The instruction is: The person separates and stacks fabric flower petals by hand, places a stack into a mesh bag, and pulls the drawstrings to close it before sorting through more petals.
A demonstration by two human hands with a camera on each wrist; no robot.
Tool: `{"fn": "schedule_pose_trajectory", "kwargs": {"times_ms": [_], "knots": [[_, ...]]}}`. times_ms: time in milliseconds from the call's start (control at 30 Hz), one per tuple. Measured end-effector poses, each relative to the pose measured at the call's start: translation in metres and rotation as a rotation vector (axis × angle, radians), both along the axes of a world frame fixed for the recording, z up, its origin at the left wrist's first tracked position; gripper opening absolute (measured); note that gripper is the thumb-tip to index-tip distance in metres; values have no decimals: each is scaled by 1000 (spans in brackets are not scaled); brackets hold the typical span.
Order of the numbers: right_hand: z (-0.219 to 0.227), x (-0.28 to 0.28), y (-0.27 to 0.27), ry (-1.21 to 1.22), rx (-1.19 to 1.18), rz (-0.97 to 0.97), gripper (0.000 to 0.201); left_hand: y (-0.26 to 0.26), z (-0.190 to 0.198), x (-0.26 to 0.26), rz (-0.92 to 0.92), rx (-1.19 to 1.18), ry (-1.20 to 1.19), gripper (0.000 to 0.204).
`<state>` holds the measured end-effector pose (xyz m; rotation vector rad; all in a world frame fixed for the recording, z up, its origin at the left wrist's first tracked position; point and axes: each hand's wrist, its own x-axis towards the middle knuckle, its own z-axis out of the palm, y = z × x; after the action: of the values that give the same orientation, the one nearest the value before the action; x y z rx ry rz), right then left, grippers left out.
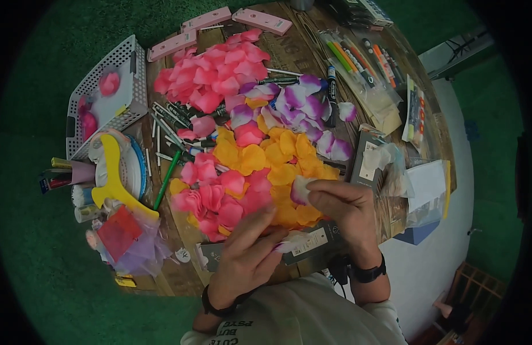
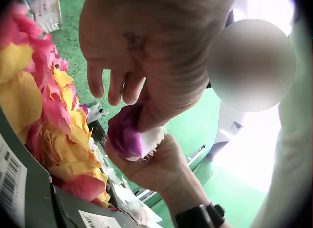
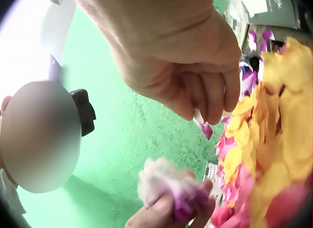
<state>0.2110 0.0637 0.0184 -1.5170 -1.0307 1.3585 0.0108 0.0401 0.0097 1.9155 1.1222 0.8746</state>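
My left hand (image 1: 246, 261) pinches a small bunch of purple-and-white artificial petals (image 2: 124, 132) between thumb and fingers, low over the near edge of the wooden table. To its right, my right hand (image 1: 349, 215) holds a single white-and-purple petal (image 1: 300, 190) at its fingertips; that petal's purple end pokes out below the fingers in the right wrist view. Under and ahead of the hands lie yellow petals (image 1: 243, 158) and pink petals (image 1: 220, 198). Beyond the yellow ones spreads a pile of purple-and-white petals (image 1: 297, 103).
A larger pink petal heap (image 1: 214, 72) lies at the back. A white perforated basket (image 1: 136, 75) stands at the left, near a yellow curved piece (image 1: 112, 172) and a green pen (image 1: 167, 181). Bagged markers (image 1: 358, 63) lie back right; a dark box (image 1: 312, 244) borders the near edge.
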Motion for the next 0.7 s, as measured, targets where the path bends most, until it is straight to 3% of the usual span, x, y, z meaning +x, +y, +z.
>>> {"fn": "schedule_pose_trajectory", "kwargs": {"times_ms": [33,167,233,467,600,700], "knots": [[0,-6,-4,91,-56,0,17,1,3,3,-50,170,104,29],[4,-15,-16,407,-201,28,22,-2,-6,7,-85,329,172,24],[15,-19,-17,412,-213,28,23,-5,-9,7,28,457,92,25],[24,-25,-31,488,-147,159,30,-13,-3,2,103,488,8,19],[28,-26,-36,488,-184,194,33,-21,5,-1,152,331,-28,17],[27,-29,-38,407,-75,248,36,-28,8,-4,181,222,-54,18]]}}
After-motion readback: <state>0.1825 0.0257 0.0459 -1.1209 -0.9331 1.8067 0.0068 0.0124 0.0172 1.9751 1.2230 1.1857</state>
